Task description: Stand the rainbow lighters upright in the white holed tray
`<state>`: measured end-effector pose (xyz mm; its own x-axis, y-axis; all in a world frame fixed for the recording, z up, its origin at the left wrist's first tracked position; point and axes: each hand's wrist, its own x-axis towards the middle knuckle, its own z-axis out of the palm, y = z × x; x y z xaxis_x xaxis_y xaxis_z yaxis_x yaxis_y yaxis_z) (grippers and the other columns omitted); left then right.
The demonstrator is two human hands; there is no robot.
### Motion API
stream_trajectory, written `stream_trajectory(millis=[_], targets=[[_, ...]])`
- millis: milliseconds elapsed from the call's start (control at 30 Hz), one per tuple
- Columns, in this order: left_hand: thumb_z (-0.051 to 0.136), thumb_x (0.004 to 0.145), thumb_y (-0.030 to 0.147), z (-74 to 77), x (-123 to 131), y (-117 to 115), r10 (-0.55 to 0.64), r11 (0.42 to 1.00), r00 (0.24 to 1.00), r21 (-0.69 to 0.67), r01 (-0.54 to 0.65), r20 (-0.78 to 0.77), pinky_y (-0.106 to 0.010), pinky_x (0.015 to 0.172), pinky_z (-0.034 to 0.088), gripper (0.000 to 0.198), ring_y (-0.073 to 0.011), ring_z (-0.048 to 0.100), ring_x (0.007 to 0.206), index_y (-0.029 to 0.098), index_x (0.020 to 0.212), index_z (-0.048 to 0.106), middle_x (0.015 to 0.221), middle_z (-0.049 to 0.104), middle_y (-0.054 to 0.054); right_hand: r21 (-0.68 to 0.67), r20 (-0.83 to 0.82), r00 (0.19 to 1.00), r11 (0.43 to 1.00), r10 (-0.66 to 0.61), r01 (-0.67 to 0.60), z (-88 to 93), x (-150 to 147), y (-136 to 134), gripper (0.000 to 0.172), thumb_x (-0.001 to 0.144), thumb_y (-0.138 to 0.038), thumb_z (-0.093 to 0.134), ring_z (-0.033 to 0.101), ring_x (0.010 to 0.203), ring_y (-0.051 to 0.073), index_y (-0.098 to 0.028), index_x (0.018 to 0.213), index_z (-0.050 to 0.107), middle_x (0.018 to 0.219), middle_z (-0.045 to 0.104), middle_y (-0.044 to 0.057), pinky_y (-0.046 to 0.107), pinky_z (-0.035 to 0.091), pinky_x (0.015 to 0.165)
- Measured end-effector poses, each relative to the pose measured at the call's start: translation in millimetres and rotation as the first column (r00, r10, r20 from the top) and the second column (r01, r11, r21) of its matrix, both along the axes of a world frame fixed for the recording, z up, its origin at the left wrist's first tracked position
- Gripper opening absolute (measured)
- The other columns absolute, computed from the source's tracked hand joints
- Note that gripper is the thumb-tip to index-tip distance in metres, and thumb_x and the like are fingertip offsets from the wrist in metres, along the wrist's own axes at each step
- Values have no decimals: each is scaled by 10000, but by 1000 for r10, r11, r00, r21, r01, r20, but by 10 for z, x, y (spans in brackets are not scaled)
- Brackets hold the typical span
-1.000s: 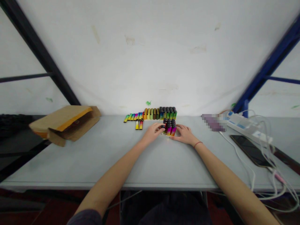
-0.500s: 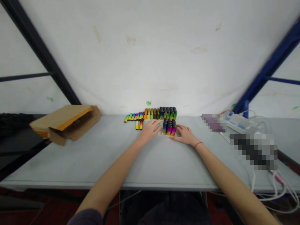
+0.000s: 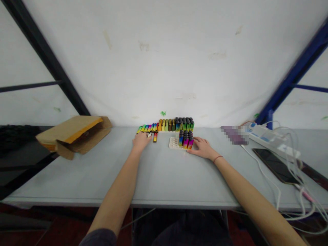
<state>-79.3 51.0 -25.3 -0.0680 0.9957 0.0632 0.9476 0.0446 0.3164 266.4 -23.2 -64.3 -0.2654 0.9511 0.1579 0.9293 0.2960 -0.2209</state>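
Several lighters (image 3: 185, 141) with black tops and rainbow bodies stand upright in the right part of a white tray (image 3: 173, 144) with round hollows. My right hand (image 3: 203, 148) is curved around the tray's right end, thumb at the front, against the lighters. Farther left, my left hand (image 3: 140, 141) is closed at the lying lighters, a pale yellow lighter (image 3: 149, 135) showing at its fingertips. Beside it lies a red and yellow lighter (image 3: 155, 137). Behind my left fingers, a row of rainbow lighters (image 3: 146, 128) lies partly hidden.
Blocks of yellow-orange lighters (image 3: 166, 125) and black-topped lighters (image 3: 184, 124) stand against the wall. An open cardboard box (image 3: 74, 131) lies at left. On the right are a phone (image 3: 278, 165), a power strip (image 3: 269, 138) and loose white cables.
My left hand has moved left from the tray to the lying lighters, uncovering the tray's left part. The yellow lighter is now at its fingers. My right hand has stayed put.
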Motion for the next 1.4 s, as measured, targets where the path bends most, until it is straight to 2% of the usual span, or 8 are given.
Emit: stream_trajectory(millis=[133, 233, 367, 467, 600, 833, 1167, 1400], targets=[[638, 807, 222, 58, -82, 50, -60, 995, 993, -75, 68, 104, -469, 963, 507, 284, -371, 656, 1118, 196, 1088, 675, 1134, 715, -168, 4, 4, 1000, 1000, 5, -5, 2, 2, -6, 798, 885, -749, 535, 452, 1396, 394, -174, 1437, 568, 1516, 512, 188, 553, 336, 1151], [689, 761, 213, 109, -106, 43, -2, 996, 925, -80, 35, 380, -460, 881, 557, 210, -356, 670, 1038, 197, 967, 650, 992, 696, -128, 3, 8, 1000, 1000, 3, -3, 4, 0, -10, 789, 892, -736, 538, 450, 1399, 392, -175, 1446, 558, 1528, 501, 185, 551, 333, 1154], [712, 787, 268, 186, -25, -29, -6, 987, 533, -79, 138, 846, -388, 708, 624, 231, -248, 666, 914, 207, 980, 599, 987, 642, -76, -6, 13, 1000, 1000, -4, 4, 5, -3, -12, 777, 897, -729, 538, 442, 1407, 395, -184, 1450, 554, 1540, 489, 182, 553, 331, 1154], [734, 799, 283, 221, 97, -73, -32, 973, 191, -13, 232, 981, -334, 667, 629, 309, -168, 681, 808, 240, 1026, 529, 957, 637, -25, -2, 14, 1000, 1000, 4, -4, 7, -6, -15, 772, 902, -726, 535, 445, 1404, 395, -186, 1454, 548, 1543, 487, 182, 556, 327, 1156], [750, 804, 287, 228, 241, -102, 1, 970, -29, 6, 243, 1000, -296, 618, 615, 408, -141, 710, 712, 282, 1057, 430, 911, 645, 31, 2, 22, 1000, 1000, 6, -6, 14, -10, -24, 771, 907, -713, 541, 450, 1398, 393, -164, 1450, 549, 1542, 484, 195, 558, 328, 1156], [711, 869, 386, 228, 344, -225, -39, 913, 13, 30, 407, 999, -411, 686, 634, 518, -141, 686, 664, 365, 1272, 386, 818, 630, 62, 2, 28, 1000, 1000, 11, -11, 7, -5, -18, 759, 909, -709, 541, 452, 1396, 386, -170, 1444, 553, 1532, 493, 192, 550, 326, 1158], [518, 939, 608, 278, 484, -276, 90, 875, -38, -60, 480, 995, -316, 592, 566, 469, -161, 636, 610, 340, 1324, 499, 766, 621, 22, -5, 36, 999, 1000, 11, -11, 25, -20, -35, 775, 919, -712, 522, 444, 1399, 374, -147, 1449, 542, 1544, 477, 196, 526, 320, 1163], [440, 1018, 464, 271, 539, -286, 217, 871, -83, -154, 467, 973, -273, 583, 533, 331, -130, 599, 583, 183, 1039, 613, 715, 585, 11, -6, 41, 999, 1000, 6, -6, 33, -23, -37, 767, 919, -710, 525, 455, 1389, 379, -160, 1454, 540, 1545, 479, 191, 534, 324, 1156]])
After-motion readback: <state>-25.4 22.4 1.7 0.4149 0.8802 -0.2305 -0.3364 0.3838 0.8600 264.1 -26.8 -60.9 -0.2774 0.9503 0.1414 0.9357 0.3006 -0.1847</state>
